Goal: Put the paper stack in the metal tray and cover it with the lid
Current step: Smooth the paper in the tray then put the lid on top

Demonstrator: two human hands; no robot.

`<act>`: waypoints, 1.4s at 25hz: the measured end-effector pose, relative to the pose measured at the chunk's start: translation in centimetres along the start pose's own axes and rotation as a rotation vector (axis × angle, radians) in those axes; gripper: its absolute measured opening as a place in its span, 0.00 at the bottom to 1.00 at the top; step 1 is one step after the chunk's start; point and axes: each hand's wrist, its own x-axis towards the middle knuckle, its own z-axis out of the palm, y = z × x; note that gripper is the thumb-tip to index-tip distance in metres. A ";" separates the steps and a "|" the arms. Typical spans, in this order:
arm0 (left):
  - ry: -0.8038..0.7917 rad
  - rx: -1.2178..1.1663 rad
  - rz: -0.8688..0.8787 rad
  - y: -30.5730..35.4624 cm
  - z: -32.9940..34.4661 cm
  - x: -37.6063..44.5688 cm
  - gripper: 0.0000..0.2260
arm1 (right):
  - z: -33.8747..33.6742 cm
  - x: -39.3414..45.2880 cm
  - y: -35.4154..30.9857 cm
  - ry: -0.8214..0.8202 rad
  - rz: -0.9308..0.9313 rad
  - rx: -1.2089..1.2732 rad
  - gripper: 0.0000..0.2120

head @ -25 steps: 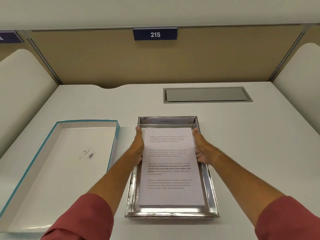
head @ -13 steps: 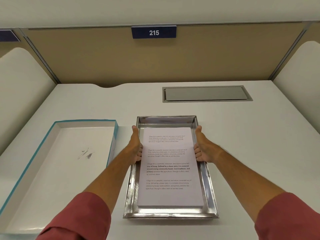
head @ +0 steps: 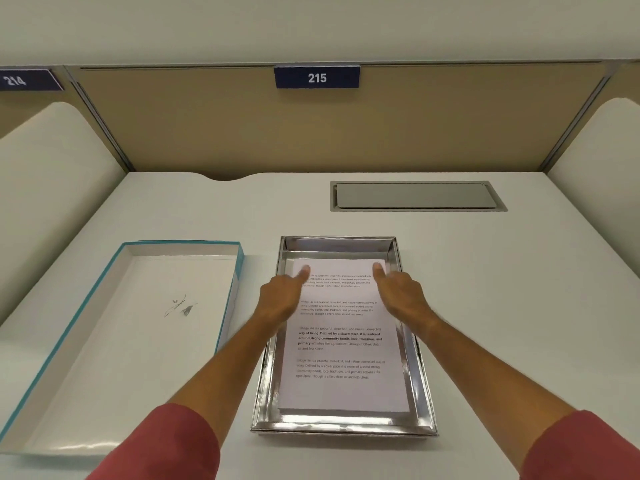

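The white paper stack [head: 341, 344] with printed text lies flat inside the shiny metal tray [head: 420, 386] at the middle of the desk. My left hand [head: 282, 296] is over the stack's far left edge, thumb on the top sheet. Over the far right edge is my right hand [head: 401, 294], with its thumb on the paper too. The fingers of both hands curl down out of sight. The lid [head: 86, 344], a white box lid with teal edges, lies upside down left of the tray.
The white desk [head: 519, 306] has curved side panels left and right and a tan back wall with a sign reading 215. A grey cable flap [head: 417, 195] is set into the desk behind the tray.
Both hands have turned from gripping the stack's sides to backs up, with thumbs now on the top sheet near its far corners. The stack sits in the tray as before.
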 end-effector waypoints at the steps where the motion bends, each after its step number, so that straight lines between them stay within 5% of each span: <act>1: 0.068 0.119 0.120 -0.2 0.1 -0.7 0.31 | 0.6 -0.5 0.0 0.031 -0.094 -0.046 0.35; 4: 0.185 0.391 0.391 -1.4 0.2 -2.3 0.31 | 2.2 -2.6 -0.5 0.057 -0.341 -0.207 0.36; 9: 0.357 0.710 0.529 -5.1 -1.1 -1.6 0.41 | 5.8 -3.6 -1.6 0.133 -0.583 -0.452 0.43; 24: 0.312 0.874 0.270 -13.3 -7.5 -1.7 0.39 | 14.0 -5.3 -5.6 0.168 -0.742 -0.652 0.47; 29: 0.260 0.859 0.236 -13.6 -7.2 -1.2 0.33 | 14.4 -5.5 -5.6 0.169 -0.713 -0.648 0.47; 35: 0.366 0.756 0.265 -12.7 -7.5 -1.6 0.06 | 14.1 -6.3 -4.8 0.165 -0.647 -0.621 0.51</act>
